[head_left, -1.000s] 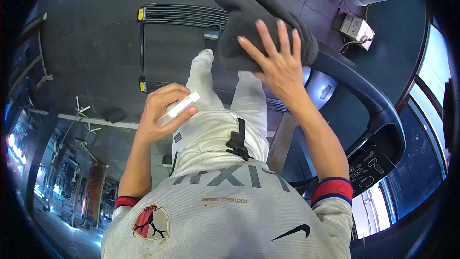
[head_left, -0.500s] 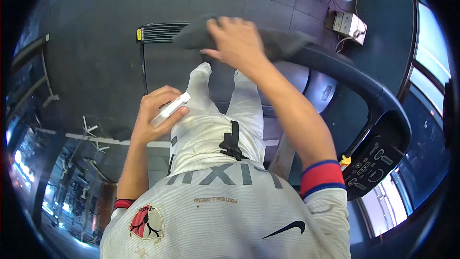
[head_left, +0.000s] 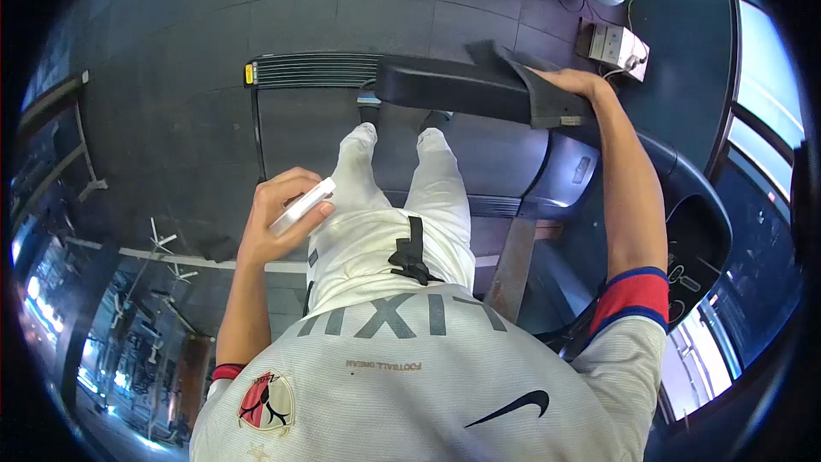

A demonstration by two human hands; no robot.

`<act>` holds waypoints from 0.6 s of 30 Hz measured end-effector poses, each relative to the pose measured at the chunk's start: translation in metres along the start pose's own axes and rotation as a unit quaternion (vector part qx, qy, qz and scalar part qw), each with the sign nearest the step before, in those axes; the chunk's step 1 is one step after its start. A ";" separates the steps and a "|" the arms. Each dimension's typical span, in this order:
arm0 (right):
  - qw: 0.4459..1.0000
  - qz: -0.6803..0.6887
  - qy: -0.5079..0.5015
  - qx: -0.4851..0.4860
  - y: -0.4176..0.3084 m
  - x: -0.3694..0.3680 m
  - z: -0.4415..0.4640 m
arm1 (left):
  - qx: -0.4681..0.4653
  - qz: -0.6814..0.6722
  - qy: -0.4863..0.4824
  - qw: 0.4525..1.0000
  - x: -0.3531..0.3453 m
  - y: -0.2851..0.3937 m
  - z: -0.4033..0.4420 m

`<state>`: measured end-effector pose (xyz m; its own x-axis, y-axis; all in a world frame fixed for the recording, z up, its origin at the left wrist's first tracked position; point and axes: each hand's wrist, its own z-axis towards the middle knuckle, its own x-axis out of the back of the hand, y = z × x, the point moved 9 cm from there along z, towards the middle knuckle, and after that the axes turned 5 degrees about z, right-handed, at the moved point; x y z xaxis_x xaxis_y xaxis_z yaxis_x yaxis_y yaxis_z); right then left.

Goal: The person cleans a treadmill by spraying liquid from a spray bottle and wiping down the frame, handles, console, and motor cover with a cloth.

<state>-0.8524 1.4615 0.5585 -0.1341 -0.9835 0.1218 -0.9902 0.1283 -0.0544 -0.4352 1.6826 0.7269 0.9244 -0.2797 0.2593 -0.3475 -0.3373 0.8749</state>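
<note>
Dark cloth (head_left: 552, 105) drapes a handrail (head_left: 457, 88), touching right grip (head_left: 577, 83), closure unclear; left grip (head_left: 274, 213) clasps a white object (head_left: 301, 205).

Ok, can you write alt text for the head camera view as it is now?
A person's right hand is at a dark grey cloth draped over a black treadmill handrail, while the left hand grips a small white object. Seen from above, the person wears a white shirt and white trousers.
</note>
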 end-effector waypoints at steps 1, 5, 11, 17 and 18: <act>1.000 -0.017 0.009 0.001 0.000 0.002 0.002 | -0.002 -0.001 0.007 1.000 0.003 -0.002 -0.001; 0.987 0.028 -0.062 0.147 -0.094 -0.035 0.038 | 0.003 -0.002 0.014 1.000 0.009 -0.008 -0.002; 0.949 -0.236 0.071 0.196 -0.297 -0.092 -0.009 | -0.002 0.003 0.027 1.000 0.014 0.005 -0.002; 0.795 -0.222 0.485 0.288 -0.273 -0.106 -0.083 | -0.013 0.022 0.031 0.999 0.020 0.016 0.001; 0.763 -0.202 0.522 0.322 -0.257 -0.105 -0.107 | -0.022 0.042 0.024 0.999 0.017 0.019 0.002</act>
<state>-0.5884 1.5452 0.6659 -0.1122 -0.2449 0.9630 -0.7795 -0.5794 -0.2381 -0.4263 1.6694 0.7470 0.8994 -0.2622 0.3498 -0.4171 -0.2752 0.8662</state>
